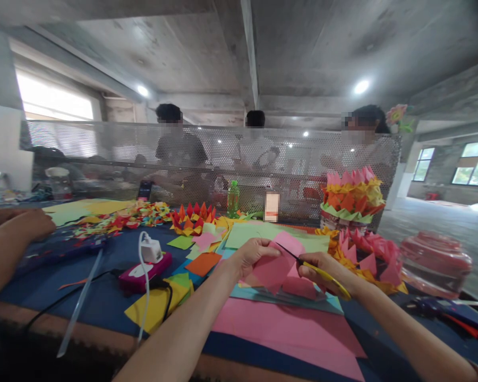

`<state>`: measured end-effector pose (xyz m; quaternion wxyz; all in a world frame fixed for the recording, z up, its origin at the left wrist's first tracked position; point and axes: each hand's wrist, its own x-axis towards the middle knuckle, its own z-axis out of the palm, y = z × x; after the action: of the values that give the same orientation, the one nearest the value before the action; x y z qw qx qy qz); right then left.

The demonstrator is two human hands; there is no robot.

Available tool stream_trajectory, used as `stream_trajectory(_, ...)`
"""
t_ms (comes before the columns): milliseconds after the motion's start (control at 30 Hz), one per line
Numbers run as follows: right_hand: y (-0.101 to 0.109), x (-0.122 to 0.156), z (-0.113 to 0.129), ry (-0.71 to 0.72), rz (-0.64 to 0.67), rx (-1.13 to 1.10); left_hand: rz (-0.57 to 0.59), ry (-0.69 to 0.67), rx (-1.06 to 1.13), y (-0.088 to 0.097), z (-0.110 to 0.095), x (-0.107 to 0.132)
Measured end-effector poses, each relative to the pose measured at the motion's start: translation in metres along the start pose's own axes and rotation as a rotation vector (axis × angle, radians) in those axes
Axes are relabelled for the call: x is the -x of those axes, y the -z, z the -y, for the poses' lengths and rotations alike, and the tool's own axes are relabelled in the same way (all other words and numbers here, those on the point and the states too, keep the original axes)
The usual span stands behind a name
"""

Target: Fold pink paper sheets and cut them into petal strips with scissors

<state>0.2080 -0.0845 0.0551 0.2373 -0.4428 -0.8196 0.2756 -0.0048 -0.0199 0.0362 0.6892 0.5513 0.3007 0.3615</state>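
Observation:
My left hand point(255, 259) pinches a piece of pink paper point(276, 270) and holds it up over the stack of coloured sheets. In my right hand point(322, 268) is a pair of scissors point(336, 284) with yellow handles and dark blades. The blades reach the upper edge of the pink paper; whether they are parted I cannot tell. Below both hands lie large pink sheets point(287, 323) on top of blue ones. Right of my right hand stand folded pink and yellow paper petals point(368, 257).
A co-worker's arms point(19, 228) reach in at the left. Nearby are a magenta power strip point(145, 271) with a white charger point(151, 249), a glue stick point(82, 302), a green bottle point(233, 200), a pink-lidded jar point(434, 265) and a glue gun point(454, 315). A perforated screen point(115, 154) stands behind.

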Motion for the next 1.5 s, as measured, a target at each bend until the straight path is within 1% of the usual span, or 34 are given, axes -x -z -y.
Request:
stream_trajectory(133,-0.001,-0.002,-0.003,-0.012,-0.009,-0.013,-0.013,-0.001,0.012,-0.001,0.000,0.000)
stream_trajectory(333,-0.003,-0.007,-0.017,-0.045,-0.043,0.001,-0.009,-0.004,0.014,0.001,0.001,-0.002)
stream_trajectory(467,-0.003,-0.006,-0.022,0.020,-0.029,-0.001,0.015,-0.007,0.023,0.002,0.000,-0.001)
stream_trajectory(567,-0.004,-0.005,-0.021,0.073,-0.034,0.024,0.011,-0.009,0.019,0.003,0.000,-0.001)
stream_trajectory(667,-0.004,-0.005,-0.018,0.091,-0.014,0.028,0.013,-0.002,0.016,0.004,0.000,-0.002)
stream_trajectory(867,-0.003,-0.005,-0.017,0.126,-0.012,0.118,0.098,0.029,0.008,0.003,0.002,0.000)
stream_trajectory(1067,-0.006,-0.006,-0.024,0.101,-0.031,0.112,0.100,0.032,0.011,0.001,0.001,0.000)
stream_trajectory(1267,-0.007,-0.006,-0.023,0.070,-0.042,0.122,0.129,0.034,0.021,0.003,0.003,0.000)
stream_trajectory(1500,-0.009,-0.007,-0.029,0.041,-0.036,0.090,0.099,0.052,0.028,0.001,0.001,0.000)
